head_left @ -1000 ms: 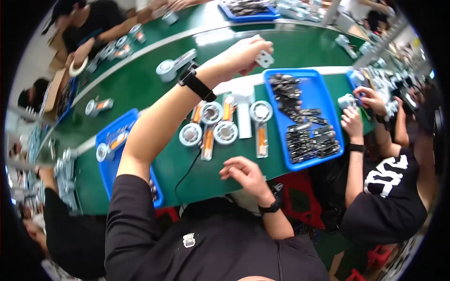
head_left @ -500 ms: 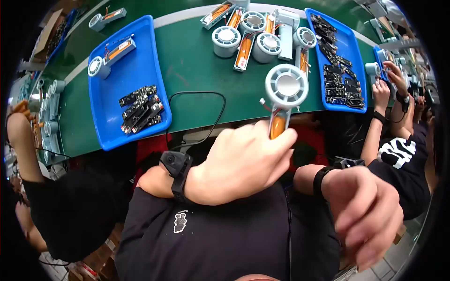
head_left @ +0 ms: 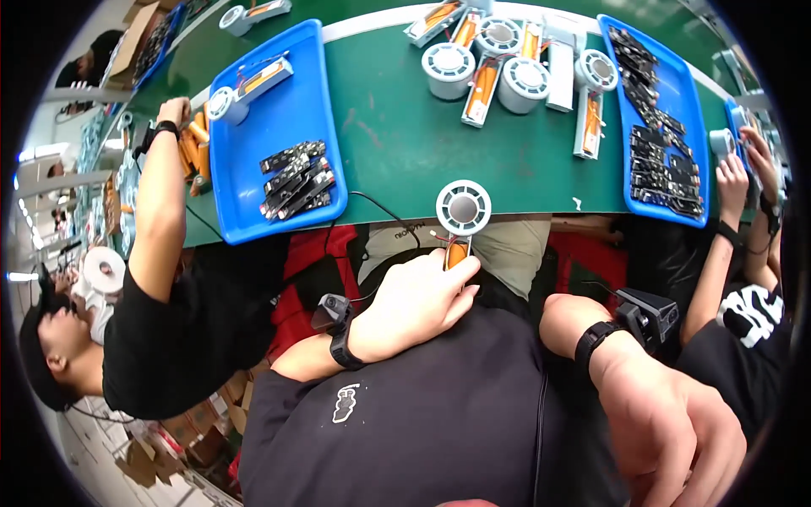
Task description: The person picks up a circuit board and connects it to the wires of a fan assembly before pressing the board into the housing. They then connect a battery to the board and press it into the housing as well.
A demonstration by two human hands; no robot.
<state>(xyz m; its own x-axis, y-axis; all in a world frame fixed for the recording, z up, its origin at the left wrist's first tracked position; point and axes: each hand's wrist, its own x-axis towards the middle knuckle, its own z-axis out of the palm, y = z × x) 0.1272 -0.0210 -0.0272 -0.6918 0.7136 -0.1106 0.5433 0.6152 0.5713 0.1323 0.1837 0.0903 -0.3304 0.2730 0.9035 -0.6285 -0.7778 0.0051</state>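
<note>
My left hand (head_left: 409,302) is closed round the handle of a light grey-blue handheld fan (head_left: 464,208). Its round, slotted head points away from me, and an orange battery with thin wires shows in the open handle just beyond my fingers. The fan is in the air over my lap, short of the table edge. At the lower right hangs my right hand (head_left: 672,422), fingers loosely bent and apart, with nothing visible in them; the fingertips are partly cut off. Similar fans (head_left: 524,83) with orange batteries lie grouped on the green table (head_left: 397,160).
A blue tray (head_left: 331,110) on the left holds a fan and several black circuit boards (head_left: 297,179). Another blue tray (head_left: 621,110) on the right is filled with boards. A black cable (head_left: 384,205) hangs at the table edge. Co-workers sit close on both sides.
My left hand has drawn the fan back from the table, toward my body and slightly left. My right hand has dropped lower. The whole view has shifted, bringing more of the left co-worker in.
</note>
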